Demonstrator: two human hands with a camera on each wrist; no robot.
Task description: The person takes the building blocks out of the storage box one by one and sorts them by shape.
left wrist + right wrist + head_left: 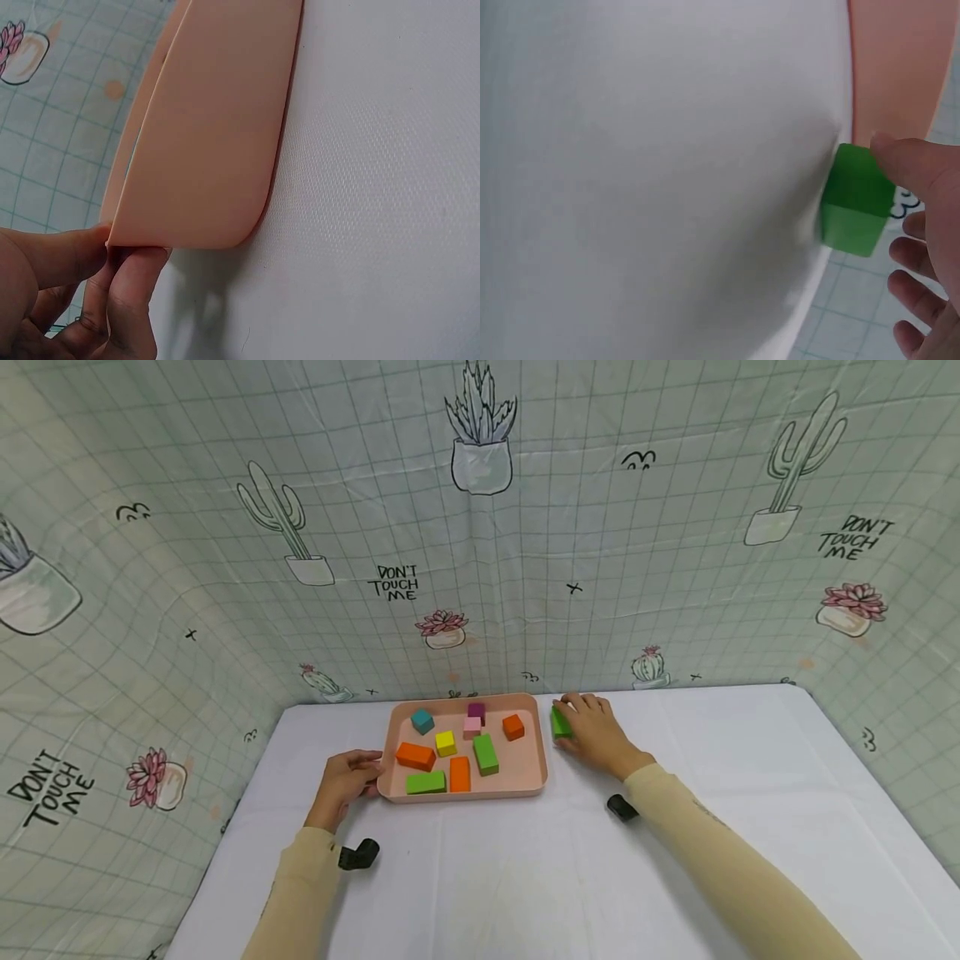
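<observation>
A shallow pink tray (525, 781) lies toward the far side of the white table. At its left end my left hand (347, 787) pinches the rim, with the thumb (71, 255) on top and fingers curled beneath in the left wrist view. Just off the tray's right end is a green block (855, 199), standing on the cloth close to the tray wall. My right hand (597, 737) reaches over this block and grips it between thumb and fingers. The right wrist view has the thumb (904, 157) against it; the other fingers partly hide behind it.
Inside the tray are several coloured blocks, among them a teal cube (422, 721), a yellow cube (446, 743), a pink cube (472, 727) and an orange cube (513, 727). Behind the table hangs a patterned cloth (525, 568). Black wrist devices (360, 855) sit by both sleeves.
</observation>
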